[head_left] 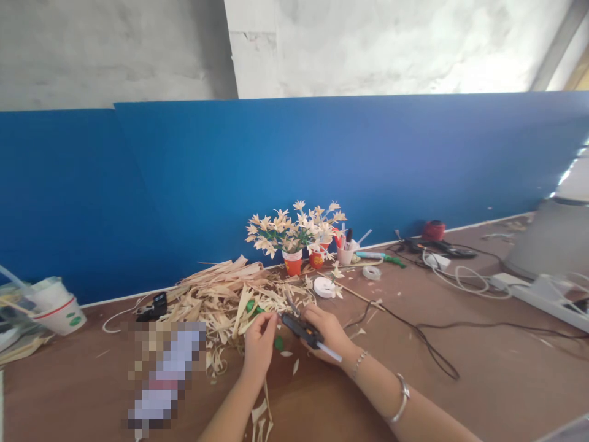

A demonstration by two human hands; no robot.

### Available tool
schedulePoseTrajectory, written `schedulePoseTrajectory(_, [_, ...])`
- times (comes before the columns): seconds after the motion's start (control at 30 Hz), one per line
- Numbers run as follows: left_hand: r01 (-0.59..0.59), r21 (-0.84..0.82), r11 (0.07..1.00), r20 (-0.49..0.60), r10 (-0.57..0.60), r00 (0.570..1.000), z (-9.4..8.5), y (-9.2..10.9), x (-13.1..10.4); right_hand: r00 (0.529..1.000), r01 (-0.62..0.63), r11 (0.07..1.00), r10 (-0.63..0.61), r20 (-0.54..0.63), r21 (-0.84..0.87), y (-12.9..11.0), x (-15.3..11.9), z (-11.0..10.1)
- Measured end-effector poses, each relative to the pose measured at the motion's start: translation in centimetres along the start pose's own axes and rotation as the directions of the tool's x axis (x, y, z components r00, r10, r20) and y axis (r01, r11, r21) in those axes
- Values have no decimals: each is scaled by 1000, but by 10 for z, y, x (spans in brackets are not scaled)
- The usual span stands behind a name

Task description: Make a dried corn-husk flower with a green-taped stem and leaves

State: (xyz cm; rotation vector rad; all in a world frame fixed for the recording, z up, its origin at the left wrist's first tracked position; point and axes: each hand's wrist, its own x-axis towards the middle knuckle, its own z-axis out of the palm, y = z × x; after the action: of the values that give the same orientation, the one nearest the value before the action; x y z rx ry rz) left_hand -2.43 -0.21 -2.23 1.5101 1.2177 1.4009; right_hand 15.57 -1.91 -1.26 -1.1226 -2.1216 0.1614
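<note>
My right hand point(332, 336) is wrapped round a black hot glue gun point(300, 329). A whitish glue stick point(329, 352) pokes out of its rear end, towards me. Close to the nozzle, my left hand point(260, 341) has its fingertips pinched together. What they hold, if anything, is too small to make out. Beyond both hands lies a heap of dry, pale husk strips point(221, 288), with small cut pieces point(286, 354) scattered below the gun. Pale handmade flowers point(294, 228) on green stems stand in a red paper cup point(292, 264) behind the heap.
A white tape roll point(324, 286) and a pen cup point(345, 254) stand behind my right hand. Dark cable point(426, 344) and a white power strip point(547, 304) run along the right. At left are a pixelated phone-like object point(165, 380) and a white paper cup point(62, 316). A blue partition point(193, 184) closes the back.
</note>
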Motion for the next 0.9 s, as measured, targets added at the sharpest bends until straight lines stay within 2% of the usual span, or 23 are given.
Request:
schedulePoseTrajectory(0.6, [13, 19, 1000, 26, -14, 1000, 0, -1, 0, 1000, -11, 1000, 11, 26, -7, 0, 1, 0])
schedulePoseTrajectory(0.9, [-5, 11, 1000, 6, 5, 1000, 0, -4, 0, 1000, 12, 1000, -12, 10, -16, 2, 0, 2])
